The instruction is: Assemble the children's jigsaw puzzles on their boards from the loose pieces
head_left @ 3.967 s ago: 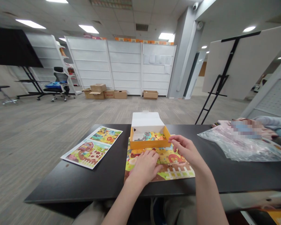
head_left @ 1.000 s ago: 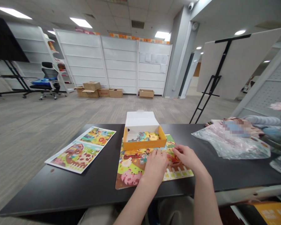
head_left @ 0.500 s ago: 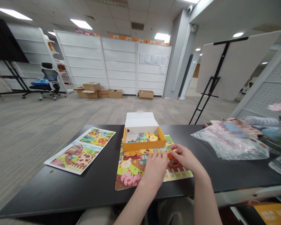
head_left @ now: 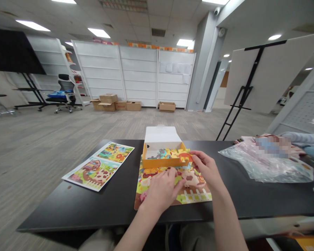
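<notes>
A colourful farm jigsaw board lies on the black table in front of me. My left hand rests flat on the board, fingers spread. Lifted above the board's far right part, my right hand pinches a red and orange puzzle piece at the near right corner of the orange box. The box stands at the far end of the board with its white lid up, and several loose pieces lie inside it.
A printed picture sheet lies on the table to the left. Crumpled clear plastic and fabric lie at the right. An easel with a white board stands behind the table, with cardboard boxes and an office chair beyond.
My right hand has lifted off the board toward the box, now pinching a puzzle piece. My left hand has stayed on the board. The view has shifted slightly.
</notes>
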The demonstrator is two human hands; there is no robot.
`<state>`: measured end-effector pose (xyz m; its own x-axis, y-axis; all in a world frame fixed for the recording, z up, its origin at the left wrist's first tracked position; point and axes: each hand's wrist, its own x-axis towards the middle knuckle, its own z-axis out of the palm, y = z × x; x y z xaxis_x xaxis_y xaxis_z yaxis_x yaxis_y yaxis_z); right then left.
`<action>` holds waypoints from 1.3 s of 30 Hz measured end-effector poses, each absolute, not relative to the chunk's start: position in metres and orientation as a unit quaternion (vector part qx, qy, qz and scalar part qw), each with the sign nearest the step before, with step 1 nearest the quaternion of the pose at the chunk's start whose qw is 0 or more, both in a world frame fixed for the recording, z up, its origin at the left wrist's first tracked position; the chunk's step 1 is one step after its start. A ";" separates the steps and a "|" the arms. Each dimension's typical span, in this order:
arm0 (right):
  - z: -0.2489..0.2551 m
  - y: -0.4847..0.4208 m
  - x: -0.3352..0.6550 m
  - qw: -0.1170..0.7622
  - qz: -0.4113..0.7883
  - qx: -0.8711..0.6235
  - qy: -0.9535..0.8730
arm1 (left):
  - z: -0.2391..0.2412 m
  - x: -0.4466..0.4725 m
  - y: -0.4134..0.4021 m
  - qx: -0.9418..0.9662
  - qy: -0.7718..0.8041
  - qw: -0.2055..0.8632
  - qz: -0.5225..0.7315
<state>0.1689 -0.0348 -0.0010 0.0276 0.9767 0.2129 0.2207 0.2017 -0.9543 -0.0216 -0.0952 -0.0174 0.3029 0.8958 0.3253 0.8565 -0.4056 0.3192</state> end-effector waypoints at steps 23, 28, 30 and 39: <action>-0.034 -0.036 0.247 0.234 0.179 -0.736 -0.610 | -0.040 0.048 -0.081 0.867 0.444 0.033 0.224; -0.033 -0.039 0.245 0.249 0.176 -0.735 -0.606 | -0.046 0.053 -0.083 0.875 0.430 0.011 0.220; -0.032 -0.039 0.245 0.260 0.158 -0.731 -0.611 | -0.047 0.052 -0.084 0.877 0.427 0.008 0.220; -0.034 -0.036 0.235 0.326 0.206 -0.673 -0.631 | -0.047 0.052 -0.083 0.880 0.424 0.006 0.211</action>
